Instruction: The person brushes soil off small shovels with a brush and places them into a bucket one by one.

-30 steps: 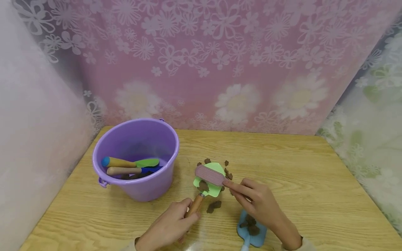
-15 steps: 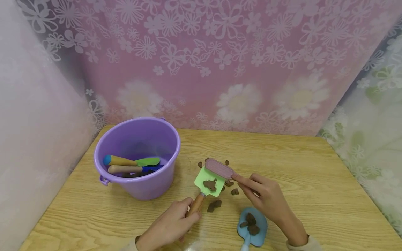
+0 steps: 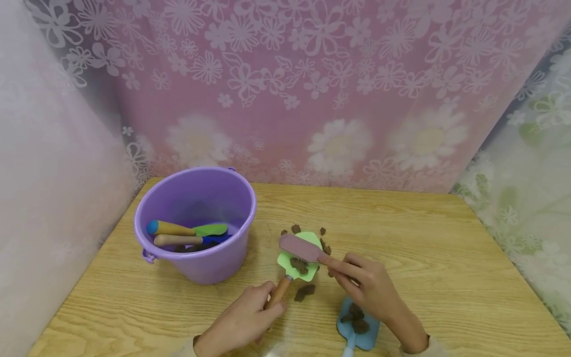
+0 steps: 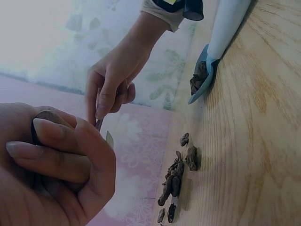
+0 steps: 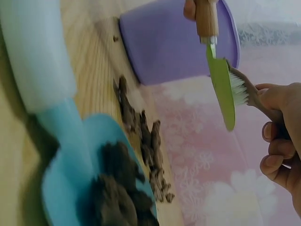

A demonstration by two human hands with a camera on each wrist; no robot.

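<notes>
My left hand (image 3: 243, 312) grips the wooden handle (image 3: 280, 292) of a small toy shovel with a green blade (image 3: 314, 239). A clump of brown soil (image 3: 299, 266) sits on that blade, partly covered by a brush (image 3: 301, 248) with a pinkish-brown back. My right hand (image 3: 372, 282) pinches the brush's handle, index finger extended along it. In the right wrist view the white bristles (image 5: 239, 89) meet the face of the green blade (image 5: 222, 92), which is held above the table. Curled fingers of the left hand (image 4: 70, 165) fill the left wrist view, hiding most of the shovel.
A purple bucket (image 3: 209, 270) stands at left, holding tools with a yellow handle (image 3: 174, 229) and a pale handle (image 3: 178, 241). Brown lumps (image 3: 305, 292) lie around the shovel on the wooden table (image 3: 424, 233). Beneath the right forearm lies a blue scoop (image 3: 368, 339) carrying lumps.
The brush went to the upper right edge of the green blade, then came back left and down over it. The left hand and shovel stay nearly in place, though the soil on the blade has shifted.
</notes>
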